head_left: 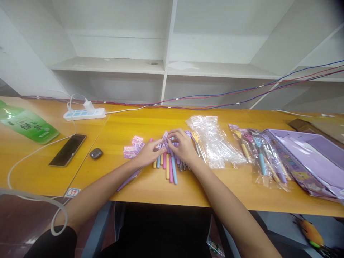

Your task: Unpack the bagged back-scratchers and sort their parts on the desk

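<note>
My left hand [148, 152] and my right hand [182, 146] are close together over a pile of telescopic back scratchers [171, 168] with yellow, pink, blue and purple handles. Both hands pinch a small purple printed card [165, 137], held upright between the fingertips. More pink and purple cards [130, 150] lie in a loose stack left of my left hand. Something purple [130, 180] in clear wrap sticks out beneath my left forearm. Past my right hand show purple and yellow hand-shaped scratcher heads [195, 136]. My fingers hide part of the pile.
Clear plastic bags [212, 143] lie right of the pile. Bagged back scratchers [260, 157] sit beside a purple box [309, 157]. On the left are an earbud case [96, 153], a phone [67, 150], a green bottle [28, 123] and a power strip [86, 114]. Cables run along the back.
</note>
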The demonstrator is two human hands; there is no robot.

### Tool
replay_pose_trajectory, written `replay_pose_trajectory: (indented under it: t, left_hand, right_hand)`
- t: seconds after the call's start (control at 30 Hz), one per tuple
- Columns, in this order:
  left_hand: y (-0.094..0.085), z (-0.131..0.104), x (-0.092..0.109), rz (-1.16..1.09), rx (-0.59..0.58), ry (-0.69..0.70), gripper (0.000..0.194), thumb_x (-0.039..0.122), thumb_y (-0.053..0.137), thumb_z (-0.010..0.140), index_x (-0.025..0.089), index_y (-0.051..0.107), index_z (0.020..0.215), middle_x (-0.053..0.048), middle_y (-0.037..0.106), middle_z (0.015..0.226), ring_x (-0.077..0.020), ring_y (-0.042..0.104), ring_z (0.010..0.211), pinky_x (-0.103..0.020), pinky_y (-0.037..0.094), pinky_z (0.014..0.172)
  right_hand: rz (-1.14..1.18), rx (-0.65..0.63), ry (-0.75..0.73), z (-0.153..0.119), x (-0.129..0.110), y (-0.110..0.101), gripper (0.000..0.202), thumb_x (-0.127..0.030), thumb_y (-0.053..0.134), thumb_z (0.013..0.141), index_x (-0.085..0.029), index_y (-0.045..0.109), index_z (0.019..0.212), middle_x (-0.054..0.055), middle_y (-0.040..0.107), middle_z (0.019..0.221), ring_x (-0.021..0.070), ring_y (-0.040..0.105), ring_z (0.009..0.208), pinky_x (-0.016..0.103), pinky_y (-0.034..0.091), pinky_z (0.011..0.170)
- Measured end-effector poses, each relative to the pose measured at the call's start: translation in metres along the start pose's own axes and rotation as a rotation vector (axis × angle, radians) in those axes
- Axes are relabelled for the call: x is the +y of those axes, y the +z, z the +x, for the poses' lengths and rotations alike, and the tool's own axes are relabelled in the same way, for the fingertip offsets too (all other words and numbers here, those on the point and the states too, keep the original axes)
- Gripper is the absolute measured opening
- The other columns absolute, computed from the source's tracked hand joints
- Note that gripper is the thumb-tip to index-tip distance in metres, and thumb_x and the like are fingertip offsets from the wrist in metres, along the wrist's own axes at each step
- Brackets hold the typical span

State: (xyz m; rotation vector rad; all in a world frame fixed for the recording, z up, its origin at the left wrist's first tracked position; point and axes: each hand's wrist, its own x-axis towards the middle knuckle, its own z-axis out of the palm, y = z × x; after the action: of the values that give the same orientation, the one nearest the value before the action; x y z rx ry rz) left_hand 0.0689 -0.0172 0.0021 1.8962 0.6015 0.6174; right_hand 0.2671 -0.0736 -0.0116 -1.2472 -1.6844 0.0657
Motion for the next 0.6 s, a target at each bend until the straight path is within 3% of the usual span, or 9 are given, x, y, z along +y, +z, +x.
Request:
replay_pose_trajectory:
  t: [0.17,0.27,0.37,0.47,0.6]
  left_hand:
    - [0.0002,0.0,-0.0006,0.09,-0.061,0.016,0.042,0.041,0.06,0.101,0.019,0.07,0.135,-0.002,0.074,0.088,-0.0233,0.065,0.081,-0.042,0.053,0.092]
    - [-0.0007,0.0007,-0.0029,0.183,-0.087,0.027,0.035,0.039,0.058,0.101,0.019,0.072,0.127,0.003,0.068,0.078,-0.0188,0.059,0.072,-0.047,0.048,0.103]
    - [-0.0014,0.0012,-0.0038,0.239,-0.103,0.072,0.03,0.037,0.058,0.102,0.019,0.073,0.12,0.002,0.07,0.085,-0.0192,0.06,0.079,-0.049,0.041,0.112]
    - [-0.0016,0.0015,-0.0026,0.235,-0.129,0.086,0.033,0.037,0.057,0.102,0.019,0.072,0.125,-0.002,0.074,0.098,-0.0216,0.063,0.088,-0.046,0.045,0.108]
    - [-0.0013,0.0019,-0.0012,0.152,-0.128,0.043,0.045,0.041,0.057,0.102,0.021,0.066,0.142,-0.005,0.076,0.109,-0.0221,0.064,0.086,-0.04,0.051,0.094]
  right_hand:
    - [-0.053,0.011,-0.028,-0.0001,-0.0014,-0.0008,0.01,-0.016,0.065,0.094,-0.024,0.063,0.099,0.008,0.064,0.107,0.0247,0.067,0.105,0.043,0.063,0.089]
    - [-0.093,0.018,-0.054,0.0002,-0.0022,-0.0018,0.014,-0.011,0.065,0.089,-0.023,0.061,0.094,0.008,0.062,0.105,0.0248,0.066,0.101,0.041,0.061,0.087]
    - [-0.14,0.025,-0.051,0.0002,-0.0035,-0.0025,0.017,-0.008,0.063,0.085,-0.023,0.059,0.091,0.008,0.061,0.103,0.0244,0.065,0.097,0.04,0.059,0.085]
    - [-0.179,0.038,-0.048,0.0001,-0.0047,-0.0022,0.018,-0.007,0.062,0.084,-0.023,0.057,0.089,0.008,0.061,0.102,0.0241,0.064,0.095,0.04,0.058,0.085]
    - [-0.181,0.052,-0.028,0.001,-0.0055,-0.003,0.018,-0.009,0.063,0.083,-0.024,0.054,0.088,0.008,0.062,0.101,0.0236,0.065,0.094,0.039,0.057,0.084]
